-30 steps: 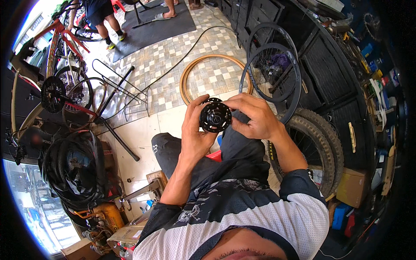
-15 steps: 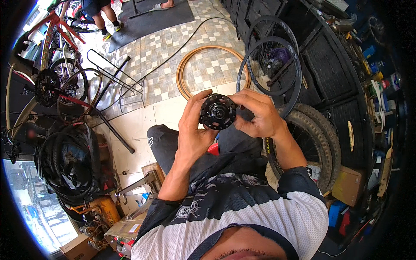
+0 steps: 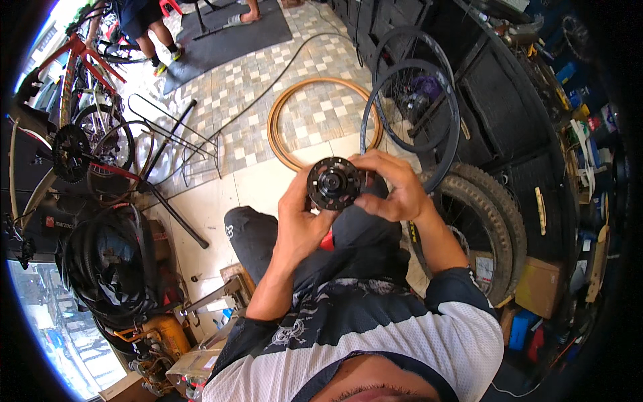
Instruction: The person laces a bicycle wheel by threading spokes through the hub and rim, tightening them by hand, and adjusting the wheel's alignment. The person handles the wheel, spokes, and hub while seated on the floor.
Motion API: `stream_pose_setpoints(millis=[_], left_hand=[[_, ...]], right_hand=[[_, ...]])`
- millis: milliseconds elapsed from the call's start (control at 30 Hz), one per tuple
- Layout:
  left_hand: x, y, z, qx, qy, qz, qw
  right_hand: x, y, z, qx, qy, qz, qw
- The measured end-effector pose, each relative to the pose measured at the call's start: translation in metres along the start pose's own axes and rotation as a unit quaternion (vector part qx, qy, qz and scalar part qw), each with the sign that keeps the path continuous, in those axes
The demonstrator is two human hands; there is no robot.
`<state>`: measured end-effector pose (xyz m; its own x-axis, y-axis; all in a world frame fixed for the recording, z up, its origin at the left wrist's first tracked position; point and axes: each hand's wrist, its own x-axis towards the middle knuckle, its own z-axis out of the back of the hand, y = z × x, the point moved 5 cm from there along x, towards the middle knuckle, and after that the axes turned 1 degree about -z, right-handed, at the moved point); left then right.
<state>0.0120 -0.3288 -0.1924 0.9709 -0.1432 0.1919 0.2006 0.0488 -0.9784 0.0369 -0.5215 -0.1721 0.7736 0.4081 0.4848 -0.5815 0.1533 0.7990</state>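
Observation:
A black bicycle hub (image 3: pixel 333 184) with a drilled round flange faces up at me, held above my lap between both hands. My left hand (image 3: pixel 299 211) is closed round its left side, the thumb under its lower edge. My right hand (image 3: pixel 394 186) grips it from the right with thumb and bent fingers. The far end of the hub is hidden behind the flange.
Tan tyres (image 3: pixel 273 127) lie on the tiled floor ahead. Right of them lean black wheel rims (image 3: pixel 455 127) and knobby tyres (image 3: pixel 506 208). At left are a red bicycle (image 3: pixel 70 74), a black stand (image 3: pixel 175 218) and a heap of black tubes (image 3: pixel 100 261). Another person (image 3: pixel 144 27) stands far left.
The hub and both hands sit slightly lower in the picture, and the flange faces me a little more squarely. My grip stays the same. The whole view has shifted slightly.

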Motion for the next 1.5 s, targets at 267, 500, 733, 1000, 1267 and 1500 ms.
stream_pose_setpoints(millis=[267, 500, 733, 1000, 1267, 1500], left_hand=[[0.010, 0.017, -0.016, -0.080, 0.005, 0.042, 0.996], [0.011, 0.019, -0.039, -0.069, 0.051, 0.091, 0.992], [0.004, 0.019, -0.054, -0.063, 0.077, 0.058, 0.993], [-0.026, 0.043, -0.023, 0.041, 0.145, 0.087, 0.985], [-0.059, 0.047, -0.063, 0.090, 0.348, -0.039, 0.932], [-0.064, 0.077, -0.060, 0.140, 0.374, 0.111, 0.910]], right_hand=[[-0.009, -0.012, -0.005, -0.072, -0.021, 0.017, 0.997], [-0.029, -0.038, -0.003, 0.030, -0.078, -0.057, 0.995], [-0.064, -0.077, -0.010, 0.320, -0.100, -0.187, 0.923], [-0.100, -0.084, 0.002, 0.374, -0.169, -0.228, 0.883], [-0.126, -0.089, 0.009, 0.381, -0.232, -0.246, 0.861], [-0.158, -0.111, 0.016, 0.399, -0.225, -0.276, 0.845]])
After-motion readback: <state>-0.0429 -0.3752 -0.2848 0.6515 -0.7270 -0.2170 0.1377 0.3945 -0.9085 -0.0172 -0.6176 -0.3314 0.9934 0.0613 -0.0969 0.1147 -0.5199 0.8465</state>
